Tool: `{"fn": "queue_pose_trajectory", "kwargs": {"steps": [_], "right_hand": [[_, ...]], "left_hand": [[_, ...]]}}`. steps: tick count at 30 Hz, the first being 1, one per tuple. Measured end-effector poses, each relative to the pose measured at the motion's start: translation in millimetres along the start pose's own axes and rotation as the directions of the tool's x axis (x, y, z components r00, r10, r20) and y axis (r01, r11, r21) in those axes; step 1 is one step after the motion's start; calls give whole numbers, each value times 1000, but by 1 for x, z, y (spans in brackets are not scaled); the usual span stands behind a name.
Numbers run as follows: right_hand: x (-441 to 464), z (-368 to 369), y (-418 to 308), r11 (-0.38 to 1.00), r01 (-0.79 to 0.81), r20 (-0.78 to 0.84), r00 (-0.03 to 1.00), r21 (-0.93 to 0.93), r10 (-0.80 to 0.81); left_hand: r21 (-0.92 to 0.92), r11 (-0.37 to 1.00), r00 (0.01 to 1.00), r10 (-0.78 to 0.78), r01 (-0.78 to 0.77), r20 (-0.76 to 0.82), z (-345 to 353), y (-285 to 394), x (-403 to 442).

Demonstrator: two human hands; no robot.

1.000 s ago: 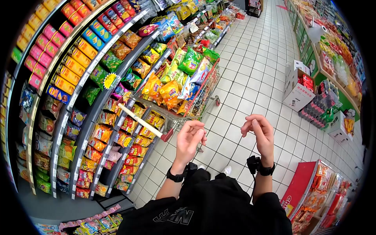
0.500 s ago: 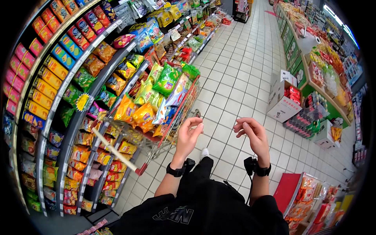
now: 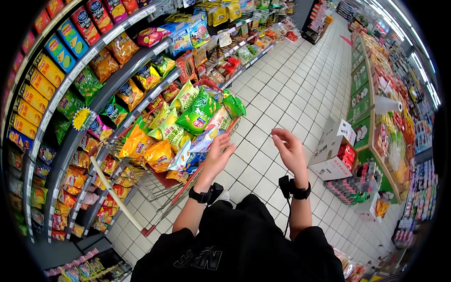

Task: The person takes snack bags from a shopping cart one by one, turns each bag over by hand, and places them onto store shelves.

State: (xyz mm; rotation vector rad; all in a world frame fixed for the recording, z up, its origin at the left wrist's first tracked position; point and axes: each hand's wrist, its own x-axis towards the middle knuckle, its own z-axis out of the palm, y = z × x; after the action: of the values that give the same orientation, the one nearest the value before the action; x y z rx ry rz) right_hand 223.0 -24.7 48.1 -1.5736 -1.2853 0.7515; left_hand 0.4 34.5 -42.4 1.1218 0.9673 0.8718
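My left hand (image 3: 219, 154) is raised in front of me with loosely curled fingers and holds nothing. It overlaps the near side of a shopping cart (image 3: 123, 203) in view; whether it touches the cart I cannot tell. The cart is heaped with snack bags, among them a green chip bag (image 3: 198, 113) and an orange bag (image 3: 159, 155). Over the floor tiles, apart from any goods, hovers my right hand (image 3: 288, 152), empty, fingers slightly bent. Each wrist wears a black strap with a small device.
Shelves of chip bags and canisters (image 3: 49, 69) curve along the left. To the right, a white carton (image 3: 331, 149) and shrink-wrapped drinks (image 3: 353, 186) stand on the floor before a produce-style display (image 3: 362, 127). A tiled aisle (image 3: 282, 89) runs ahead between them.
The view has shifted, with the cart and shelves now lower and further left in the picture. Both hands stay raised and empty; the left now overlaps the cart's edge.
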Motion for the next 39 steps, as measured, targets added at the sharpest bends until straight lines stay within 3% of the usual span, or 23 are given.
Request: {"fn": "queue_pose_trajectory", "kwargs": {"steps": [9,10,11,12,15,16,17,19,21,22,23,25,27,31,34,37,39], "right_hand": [[174,20,112,999,8,220,975,-52,4],[196,27,131,999,25,259,966,-37,-14],[216,33,149,998,18,278,960,-54,-3],[235,38,166,997,14,298,955,-71,8],[272,57,206,996,2,427,904,-86,35],[281,60,213,993,-53,500,861,-103,98],[289,68,218,996,-42,533,842,-85,81],[305,78,234,965,-261,678,705,-24,207],[313,89,242,972,-230,717,669,-50,195],[312,93,243,958,-278,722,676,63,149],[311,95,244,930,-324,721,685,174,104],[315,113,281,923,-335,747,660,189,87],[318,120,291,966,-257,795,586,-4,159],[314,106,279,964,-265,794,584,-14,172],[313,102,278,969,-248,787,596,-11,162],[313,103,273,973,-231,785,605,14,133],[314,91,259,948,-302,797,594,99,106]], "left_hand": [[90,990,964,-81,107,-255,39,-58,120],[-20,999,953,-46,42,-301,50,-49,133],[-20,999,938,-41,36,-343,57,-51,151],[56,995,933,-60,85,-354,62,-60,170],[204,969,870,-19,137,-492,75,-96,207],[100,987,868,-64,130,-493,75,-124,224],[152,972,812,-59,179,-581,79,-133,233],[130,970,715,-57,204,-697,89,-133,248],[136,965,673,-52,224,-738,95,-132,257],[150,958,652,-49,246,-756,97,-133,259],[148,957,639,-48,249,-768,98,-132,261],[41,991,738,-64,124,-672,96,-146,267],[116,976,705,-49,185,-707,98,-142,268],[67,987,696,-53,144,-717,106,-134,268],[52,976,700,-116,213,-704,106,-125,264],[104,977,716,-63,187,-695,106,-123,258],[93,983,709,-49,159,-703,109,-125,258]]}}
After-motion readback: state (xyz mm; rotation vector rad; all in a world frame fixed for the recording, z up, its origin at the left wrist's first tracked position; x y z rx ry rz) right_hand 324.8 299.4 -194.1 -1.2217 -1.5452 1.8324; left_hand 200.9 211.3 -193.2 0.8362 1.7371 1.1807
